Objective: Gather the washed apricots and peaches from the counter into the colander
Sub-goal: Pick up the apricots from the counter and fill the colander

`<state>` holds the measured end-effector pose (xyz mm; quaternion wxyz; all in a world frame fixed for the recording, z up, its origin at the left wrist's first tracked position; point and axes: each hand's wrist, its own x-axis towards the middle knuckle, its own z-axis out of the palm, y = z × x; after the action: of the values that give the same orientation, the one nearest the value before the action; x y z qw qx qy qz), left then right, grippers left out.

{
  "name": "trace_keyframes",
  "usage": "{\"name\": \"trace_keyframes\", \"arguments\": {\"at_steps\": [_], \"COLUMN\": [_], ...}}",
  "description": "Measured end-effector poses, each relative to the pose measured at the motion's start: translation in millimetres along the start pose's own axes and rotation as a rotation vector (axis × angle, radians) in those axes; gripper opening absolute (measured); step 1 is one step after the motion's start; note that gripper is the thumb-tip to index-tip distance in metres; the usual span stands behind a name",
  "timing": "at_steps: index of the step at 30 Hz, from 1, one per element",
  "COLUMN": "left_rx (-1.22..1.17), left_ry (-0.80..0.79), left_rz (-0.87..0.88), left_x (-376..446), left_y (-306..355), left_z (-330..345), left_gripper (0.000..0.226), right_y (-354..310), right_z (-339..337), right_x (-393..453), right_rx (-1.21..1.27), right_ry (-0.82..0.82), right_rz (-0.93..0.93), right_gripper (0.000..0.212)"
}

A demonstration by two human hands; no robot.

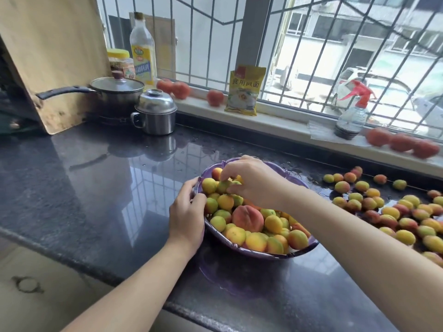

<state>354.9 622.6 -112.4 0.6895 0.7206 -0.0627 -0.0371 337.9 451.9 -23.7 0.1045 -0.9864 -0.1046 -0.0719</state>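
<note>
The counter [100, 168] is seen as dark speckled stone, polished to a gloss that mirrors the window bars, and it is wetted near the fruit. The colander [302, 251] is made of glossy translucent purple plastic. The apricots [405, 236] are matt-skinned, while the peach [247, 218] is given a faintly velvety look. The lidded pot [157, 115] is formed of shiny, smooth metal. The saucepan [115, 95] is covered by a glass lid. The board [51, 56] is of rough, stained wood. The spray bottle [351, 119] is of clear plastic.
</note>
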Motion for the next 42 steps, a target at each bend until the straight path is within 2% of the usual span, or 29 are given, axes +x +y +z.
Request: {"name": "trace_keyframes", "arguments": {"at_steps": [18,20,22,26,28,32,34,37,40,42], "left_rx": [0.020,0.020,0.023,0.012,0.006,-0.026,-0.035,-0.057,-0.079,-0.097], "left_ry": [0.005,0.001,-0.002,0.024,0.027,0.009,0.012,0.020,0.008,-0.003], "left_rz": [0.014,0.016,0.022,0.043,0.046,0.053,0.051,0.057,0.044,0.036], "left_x": [1,2,2,4,5,8,8,7,8,8], "left_y": [-1,-3,-4,-7,-10,-15,-16,-15,-15,-15], "left_z": [-1,-2,-1,2,2,0,0,0,0,0], "left_gripper": [0.049,0.049,0.049,0.050,0.049,0.054,0.059,0.059,0.050,0.045], "right_y": [1,8,29,93,121,150,159,176,185,185], "right_z": [1,-10,-19,2,22,33,32,44,51,50], "right_x": [-8,-19,-40,-97,-124,-153,-157,-156,-153,-152], "right_rx": [0.047,0.129,0.244,0.200,0.107,-0.009,-0.116,-0.246,-0.252,-0.243], "right_ry": [0.041,0.144,0.359,0.715,0.796,0.894,0.875,0.673,0.505,0.450], "right_rz": [0.074,0.110,0.204,0.535,0.669,0.805,0.807,0.833,0.878,0.908], "right_gripper": [0.020,0.023,0.023,0.022,0.024,0.027,0.026,0.031,0.036,0.035]}}
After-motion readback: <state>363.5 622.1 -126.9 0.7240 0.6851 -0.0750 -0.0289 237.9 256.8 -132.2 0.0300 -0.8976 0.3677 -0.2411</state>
